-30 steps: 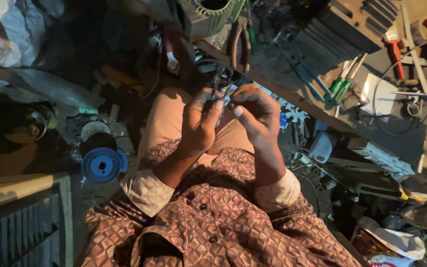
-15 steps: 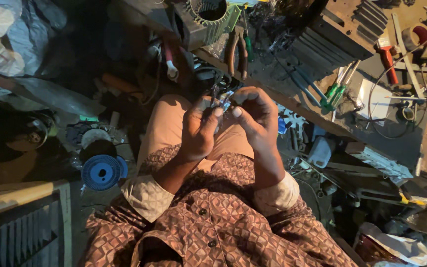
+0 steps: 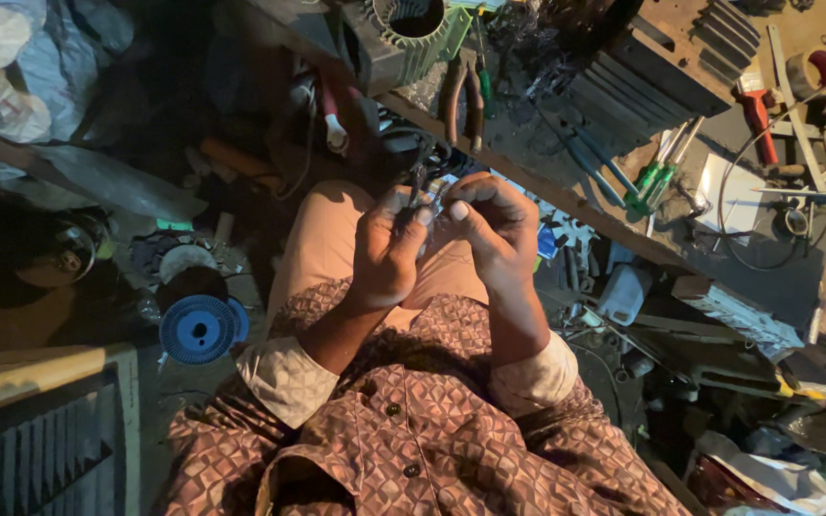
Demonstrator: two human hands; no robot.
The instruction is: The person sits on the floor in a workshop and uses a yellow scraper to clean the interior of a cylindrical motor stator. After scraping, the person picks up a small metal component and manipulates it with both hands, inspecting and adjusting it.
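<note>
Dark thin wires (image 3: 420, 191) sit pinched between both hands above the person's lap, at the edge of the cluttered wooden work surface (image 3: 566, 196). Left hand (image 3: 386, 253) has its grip closed on them; right hand (image 3: 494, 225) pinches them with thumb and forefinger. Two green-handled screwdrivers (image 3: 657, 177) lie on the surface. One blue plastic spool (image 3: 198, 330) stands on the floor.

Since a second ago the left hand (image 3: 386, 250) and right hand (image 3: 497, 229) have closed together, fingertips now meeting (over a small dark part (image 3: 417, 183)).
</note>
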